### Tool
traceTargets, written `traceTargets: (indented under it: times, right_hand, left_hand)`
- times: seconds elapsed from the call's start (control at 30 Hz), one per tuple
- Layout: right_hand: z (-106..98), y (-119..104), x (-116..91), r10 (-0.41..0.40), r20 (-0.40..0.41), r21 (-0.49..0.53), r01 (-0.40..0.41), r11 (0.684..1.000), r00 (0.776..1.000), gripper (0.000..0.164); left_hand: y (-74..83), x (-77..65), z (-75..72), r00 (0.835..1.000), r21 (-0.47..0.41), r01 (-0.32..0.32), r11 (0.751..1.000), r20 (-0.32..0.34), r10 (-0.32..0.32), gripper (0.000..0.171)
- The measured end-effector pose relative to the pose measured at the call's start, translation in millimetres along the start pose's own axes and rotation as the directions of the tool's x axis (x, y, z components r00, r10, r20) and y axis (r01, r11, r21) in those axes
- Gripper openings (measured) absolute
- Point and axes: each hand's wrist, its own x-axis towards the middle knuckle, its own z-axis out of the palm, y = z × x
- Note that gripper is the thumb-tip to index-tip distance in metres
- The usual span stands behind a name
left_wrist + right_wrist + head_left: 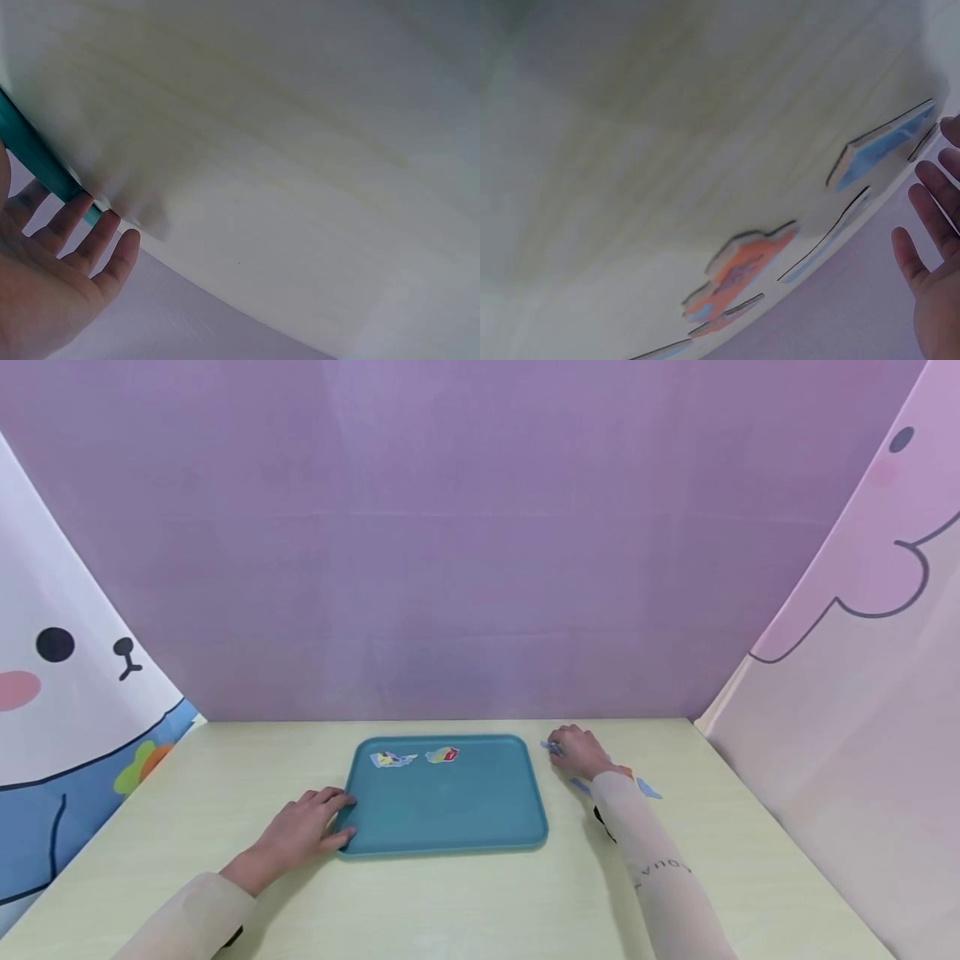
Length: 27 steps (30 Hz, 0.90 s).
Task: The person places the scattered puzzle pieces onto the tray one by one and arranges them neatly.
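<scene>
My left hand rests on the left rim of a teal tray, its fingers lying over the edge. In the left wrist view, the fingers are stretched out against the tray's side. On the tray's far left lie a blue-and-yellow flat cut-out piece and a green-and-red one. Right of the tray, my right hand is over a small blue piece, fingertips right at it. Whether they pinch it I cannot tell. Beneath that wrist lie a larger blue piece and an orange piece.
More thin pieces lie around the right forearm, among them a pale blue one. The light wooden table ends at a purple backdrop, with printed cartoon cloths at the sides.
</scene>
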Motion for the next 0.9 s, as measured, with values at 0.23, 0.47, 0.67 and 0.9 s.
traceTargets:
  times: [0.23,0.47,0.67,0.9]
  right_hand:
    - [0.9,0.0,1.1,-0.003,-0.001,-0.028,0.003,1.0,1.0,0.025]
    - [4.4,1.8,2.5,-0.004,0.001,-0.054,0.004,0.999,1.0,0.024]
    - [4.7,1.8,2.4,-0.014,-0.016,-0.068,0.013,0.998,1.0,0.022]
    - [6.4,-0.5,3.6,-0.007,-0.022,-0.069,0.006,0.998,1.0,0.022]
  left_hand:
    - [-0.8,0.3,1.1,1.0,0.005,-0.002,1.0,-0.002,0.002,0.045]
    - [-0.4,0.6,1.3,1.0,-0.002,0.007,1.0,-0.004,-0.007,0.046]
    - [0.1,0.2,0.7,1.0,-0.001,0.008,1.0,0.0,-0.008,0.046]
    - [-1.1,0.5,2.9,1.0,-0.007,0.014,1.0,0.004,-0.014,0.046]
